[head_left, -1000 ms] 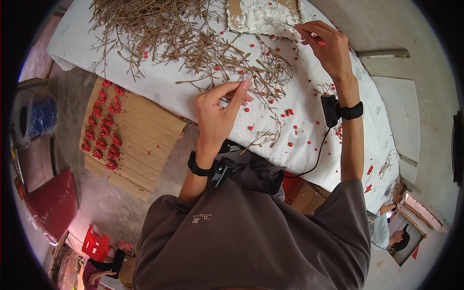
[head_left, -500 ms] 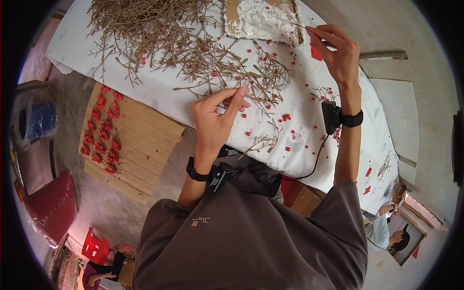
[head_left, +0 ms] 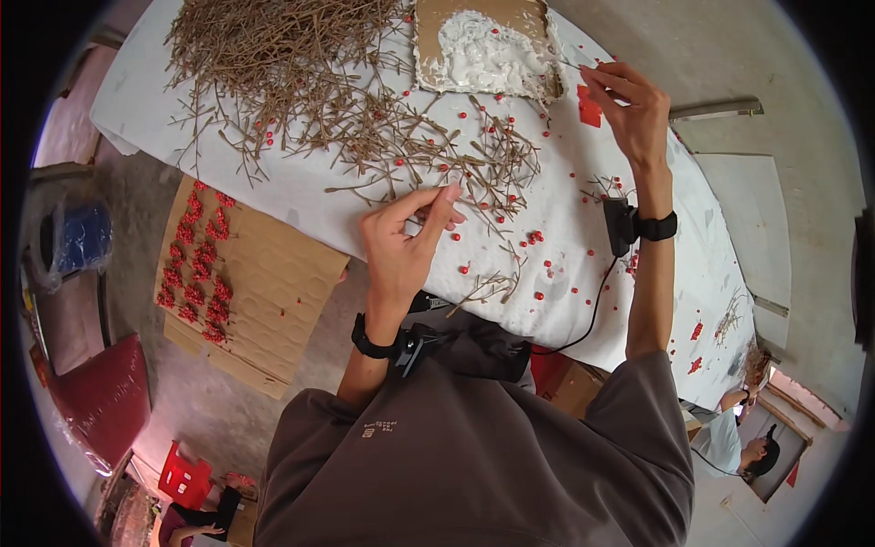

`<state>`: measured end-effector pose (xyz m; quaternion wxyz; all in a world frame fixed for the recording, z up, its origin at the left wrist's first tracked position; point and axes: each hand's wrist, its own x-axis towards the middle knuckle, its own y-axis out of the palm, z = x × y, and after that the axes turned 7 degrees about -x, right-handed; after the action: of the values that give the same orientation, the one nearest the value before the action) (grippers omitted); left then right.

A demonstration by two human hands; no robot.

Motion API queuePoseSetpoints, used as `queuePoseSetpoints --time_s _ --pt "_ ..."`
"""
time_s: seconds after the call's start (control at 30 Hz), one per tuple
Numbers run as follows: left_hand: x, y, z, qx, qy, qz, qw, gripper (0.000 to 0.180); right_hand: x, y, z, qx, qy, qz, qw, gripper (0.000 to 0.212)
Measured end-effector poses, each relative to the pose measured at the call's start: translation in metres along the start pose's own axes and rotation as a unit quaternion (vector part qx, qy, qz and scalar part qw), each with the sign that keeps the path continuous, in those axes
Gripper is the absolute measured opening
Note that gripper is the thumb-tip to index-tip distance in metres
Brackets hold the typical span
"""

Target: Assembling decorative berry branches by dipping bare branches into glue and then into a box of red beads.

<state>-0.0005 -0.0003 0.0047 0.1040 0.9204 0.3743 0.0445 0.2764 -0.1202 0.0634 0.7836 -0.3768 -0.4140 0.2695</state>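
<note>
My right hand [head_left: 638,117] pinches a thin stick [head_left: 571,65] whose far end points to the right edge of a cardboard piece [head_left: 434,18] spread with thick white paste [head_left: 483,56]. Over the near edge of the white-covered table, my left hand [head_left: 399,244] has thumb and forefinger pressed together; whatever is between them is too small to make out. Just beyond it lie loose brown branching twigs [head_left: 392,132], running back to a dense heap of twigs [head_left: 283,55]. Small red berries [head_left: 535,238] are scattered over the cloth [head_left: 583,319].
Left of the table, a flat cardboard sheet [head_left: 273,301] carries rows of red berry clusters [head_left: 194,264]. A red scrap [head_left: 590,107] lies near my right hand. A cable [head_left: 597,310] runs from my right wrist device. Two other people [head_left: 729,447] sit farther off.
The view has shifted slightly. The stick in my right hand has moved a little toward the edge of the paste. My left hand keeps its pinch almost in place.
</note>
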Motion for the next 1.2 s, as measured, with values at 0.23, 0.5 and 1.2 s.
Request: queuePoseSetpoints --time_s 0.23,0.5,1.2 --pt "0.000 0.000 -0.001 0.009 -0.010 -0.002 1.000 0.016 0.028 -0.012 -0.051 -0.017 -0.046 0.096 0.994 0.020" --pt "0.001 0.004 -0.003 0.014 -0.006 -0.015 1.000 0.015 0.061 -0.016 -0.080 -0.152 -0.167 0.168 0.959 0.019" --pt "0.001 0.002 -0.002 0.009 -0.001 -0.019 1.000 0.014 0.080 -0.029 -0.061 -0.169 -0.032 0.064 0.983 0.014"
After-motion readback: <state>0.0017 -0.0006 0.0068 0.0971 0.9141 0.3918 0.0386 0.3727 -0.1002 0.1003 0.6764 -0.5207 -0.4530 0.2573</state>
